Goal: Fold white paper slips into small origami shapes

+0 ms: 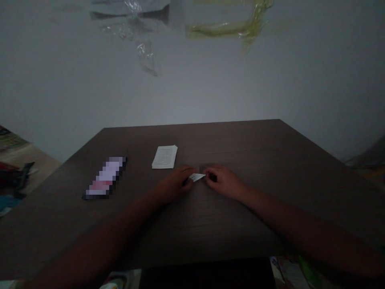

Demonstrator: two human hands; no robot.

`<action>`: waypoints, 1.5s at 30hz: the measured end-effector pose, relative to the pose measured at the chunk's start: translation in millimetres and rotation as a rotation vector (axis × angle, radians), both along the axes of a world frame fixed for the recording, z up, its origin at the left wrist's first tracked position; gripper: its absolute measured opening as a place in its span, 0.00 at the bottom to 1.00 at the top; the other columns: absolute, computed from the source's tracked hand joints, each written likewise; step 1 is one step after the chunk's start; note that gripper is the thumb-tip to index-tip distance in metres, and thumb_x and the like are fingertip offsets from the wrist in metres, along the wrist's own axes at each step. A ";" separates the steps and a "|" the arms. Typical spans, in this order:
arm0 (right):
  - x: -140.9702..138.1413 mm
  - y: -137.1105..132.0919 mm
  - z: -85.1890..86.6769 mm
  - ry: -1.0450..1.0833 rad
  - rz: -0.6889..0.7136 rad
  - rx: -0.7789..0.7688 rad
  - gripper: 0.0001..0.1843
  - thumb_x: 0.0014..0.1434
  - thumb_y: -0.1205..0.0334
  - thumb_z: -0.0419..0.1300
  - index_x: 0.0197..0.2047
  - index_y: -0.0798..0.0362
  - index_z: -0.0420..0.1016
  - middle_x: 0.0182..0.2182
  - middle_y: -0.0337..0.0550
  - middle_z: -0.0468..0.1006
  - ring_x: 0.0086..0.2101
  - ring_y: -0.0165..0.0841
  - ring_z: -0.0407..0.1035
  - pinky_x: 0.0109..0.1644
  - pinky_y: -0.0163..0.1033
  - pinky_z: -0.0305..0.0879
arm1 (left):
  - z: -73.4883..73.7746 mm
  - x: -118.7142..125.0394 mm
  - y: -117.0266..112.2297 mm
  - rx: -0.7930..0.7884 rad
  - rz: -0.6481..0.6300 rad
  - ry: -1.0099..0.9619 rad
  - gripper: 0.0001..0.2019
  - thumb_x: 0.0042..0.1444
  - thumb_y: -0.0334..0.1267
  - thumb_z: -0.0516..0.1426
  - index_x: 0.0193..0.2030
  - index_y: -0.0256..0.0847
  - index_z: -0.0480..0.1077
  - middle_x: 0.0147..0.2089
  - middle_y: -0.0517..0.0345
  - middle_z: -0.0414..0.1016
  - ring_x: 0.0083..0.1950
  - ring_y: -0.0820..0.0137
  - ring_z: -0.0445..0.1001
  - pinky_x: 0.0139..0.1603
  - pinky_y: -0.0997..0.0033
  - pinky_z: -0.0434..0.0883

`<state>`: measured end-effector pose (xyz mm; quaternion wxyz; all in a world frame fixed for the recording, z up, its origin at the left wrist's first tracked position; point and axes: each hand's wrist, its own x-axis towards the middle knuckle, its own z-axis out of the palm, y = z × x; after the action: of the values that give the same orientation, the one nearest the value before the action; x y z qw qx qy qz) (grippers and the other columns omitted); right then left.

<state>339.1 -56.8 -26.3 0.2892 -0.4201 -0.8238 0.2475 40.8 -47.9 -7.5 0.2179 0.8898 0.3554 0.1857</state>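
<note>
A small folded piece of paper [197, 177], pale and narrowing to a point at its right end, lies between my two hands near the middle of the table. My left hand [177, 182] is closed on its left part, which the fingers hide. At the pointed right end, my right hand [224, 180] pinches the tip between thumb and fingers. Beyond my left hand sits a stack of printed paper sheets [165, 157], its edges slightly uneven.
A phone [105, 178] with a lit, blurred-out screen lies on the left of the dark wooden table [240, 140]. Behind stands a pale wall [204, 88] bearing clear and yellow tape [222, 30]. Assorted items [15, 180] lie beyond the table's left edge.
</note>
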 end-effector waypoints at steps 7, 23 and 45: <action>-4.5 1.2 -9.5 0.007 0.005 0.034 0.06 0.78 0.67 0.77 0.53 0.45 0.91 0.51 0.47 0.92 0.55 0.48 0.85 0.67 0.56 0.79 | -7.5 0.9 -0.9 0.022 -0.037 -0.081 0.19 0.83 0.32 0.62 0.74 0.45 0.86 0.77 0.44 0.91 0.79 0.51 0.89 0.88 0.47 0.85; -10.9 -1.5 -9.8 0.386 -0.080 -0.135 0.06 0.75 0.63 0.73 0.52 0.44 0.92 0.50 0.44 0.93 0.49 0.42 0.85 0.60 0.50 0.84 | -2.5 6.0 -9.1 -0.054 0.022 -0.111 0.29 0.76 0.28 0.64 0.79 0.50 0.85 0.81 0.47 0.88 0.83 0.47 0.87 0.86 0.43 0.87; -7.7 5.3 -15.3 0.417 -0.057 -0.310 0.07 0.75 0.62 0.77 0.54 0.45 0.92 0.47 0.43 0.91 0.48 0.42 0.86 0.58 0.49 0.84 | 3.5 -2.0 2.9 -0.023 -0.005 0.003 0.16 0.81 0.28 0.65 0.70 0.44 0.86 0.71 0.48 0.93 0.73 0.51 0.92 0.81 0.47 0.87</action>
<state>331.4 -51.6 -41.6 0.3917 -0.4221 -0.6866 0.4438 38.8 -45.0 -4.0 0.2282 0.8883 0.3556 0.1797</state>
